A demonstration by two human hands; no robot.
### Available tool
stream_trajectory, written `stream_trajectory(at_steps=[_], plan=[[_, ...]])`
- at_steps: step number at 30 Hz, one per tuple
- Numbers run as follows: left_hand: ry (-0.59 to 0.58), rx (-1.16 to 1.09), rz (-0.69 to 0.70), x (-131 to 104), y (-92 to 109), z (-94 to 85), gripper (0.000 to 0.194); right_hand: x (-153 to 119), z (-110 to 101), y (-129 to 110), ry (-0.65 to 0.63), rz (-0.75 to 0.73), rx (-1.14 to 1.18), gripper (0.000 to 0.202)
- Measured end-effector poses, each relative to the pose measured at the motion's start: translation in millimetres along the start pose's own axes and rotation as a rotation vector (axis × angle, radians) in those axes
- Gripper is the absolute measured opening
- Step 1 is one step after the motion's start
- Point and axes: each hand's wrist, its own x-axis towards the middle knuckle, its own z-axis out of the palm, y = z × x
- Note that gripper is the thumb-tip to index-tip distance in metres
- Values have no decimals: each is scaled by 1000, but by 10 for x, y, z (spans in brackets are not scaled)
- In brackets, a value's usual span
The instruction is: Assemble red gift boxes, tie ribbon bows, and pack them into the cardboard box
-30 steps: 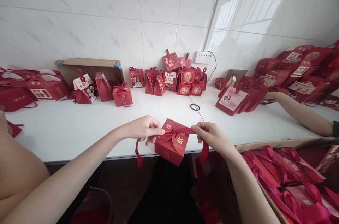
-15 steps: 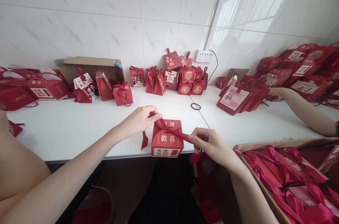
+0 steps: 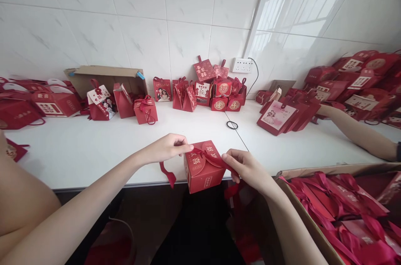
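Note:
A red box [image 3: 205, 177] with gold lettering sits at the front edge of the white table, turned so that a corner faces left. Across its top runs a dark red ribbon [image 3: 213, 158], crossed near the middle. My left hand [image 3: 175, 147] pinches one side of the ribbon at the box's upper left, and a loose tail hangs below it. On the right, my right hand [image 3: 242, 165] grips the other side between thumb and fingers, beside the box.
Red gift boxes [image 3: 145, 110] line the wall. A cardboard carton [image 3: 308, 169] of ribboned boxes stands at the lower right. Another person's arm [image 3: 360, 131] reaches in from the right. A black ring [image 3: 232, 125] lies on the white table [image 3: 94, 152].
The red box has turned, now showing a different side, and shifted slightly right. My left hand has moved a little down, and the ribbon's loose tail has swung.

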Motion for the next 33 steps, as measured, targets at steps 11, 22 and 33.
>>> stream_trajectory(at_steps=[11, 22, 33], plan=[[58, 150, 134, -52, 120, -31, 30, -41, 22, -38, 74, -31, -64, 40], [-10, -63, -79, -78, 79, 115, 34, -95, 23, -27, 166, 54, -199, 34], [-160, -338, -132, -157, -272, 185, 44, 19, -66, 171, -54, -9, 13, 38]])
